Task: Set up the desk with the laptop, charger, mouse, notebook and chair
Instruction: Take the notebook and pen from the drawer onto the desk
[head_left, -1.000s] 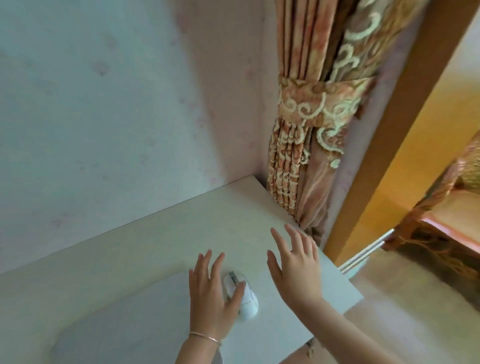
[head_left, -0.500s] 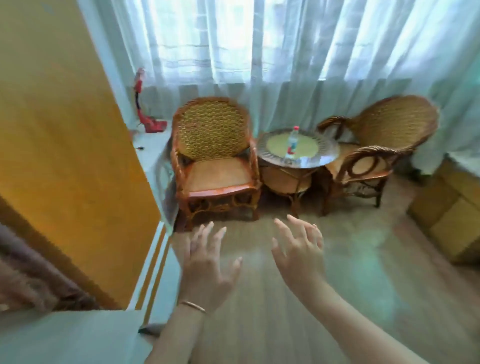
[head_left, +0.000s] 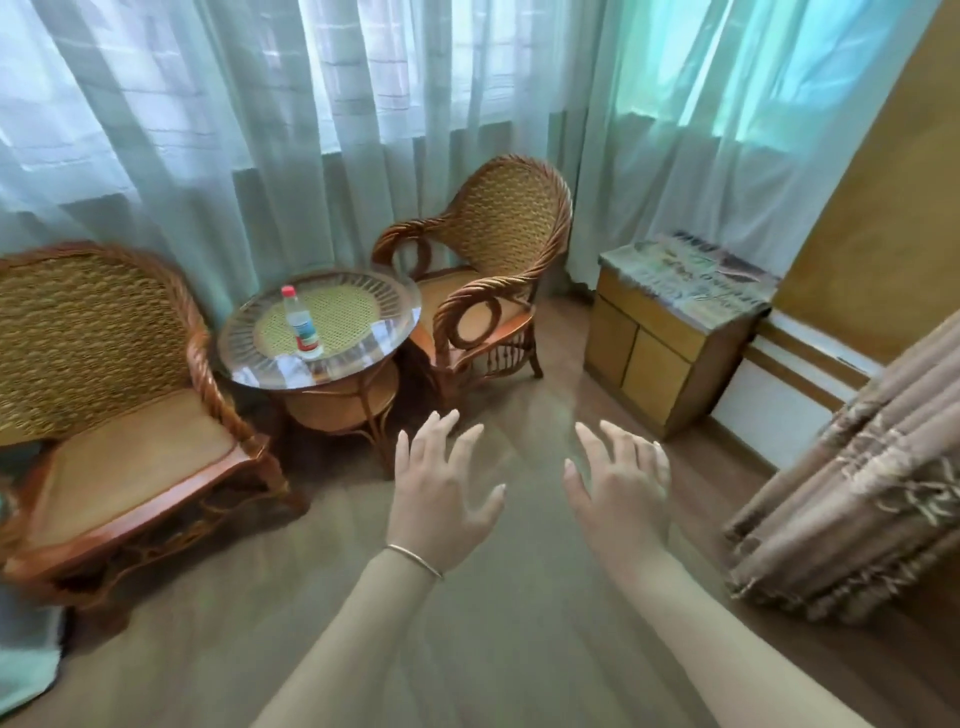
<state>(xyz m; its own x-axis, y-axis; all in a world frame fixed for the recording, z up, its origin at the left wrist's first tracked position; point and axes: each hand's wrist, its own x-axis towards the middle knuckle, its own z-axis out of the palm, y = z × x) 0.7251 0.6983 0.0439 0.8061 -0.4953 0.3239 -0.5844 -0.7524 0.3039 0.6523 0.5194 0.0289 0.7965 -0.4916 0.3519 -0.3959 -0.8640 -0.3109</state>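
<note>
Reaching forward at lower centre, the left hand and right hand hover apart over the wooden floor, fingers spread, holding nothing. A thin metal bangle circles the left wrist. At centre left stands a round glass-topped rattan table bearing a clear plastic bottle, flanked by the left woven rattan armchair and the right woven rattan armchair.
</note>
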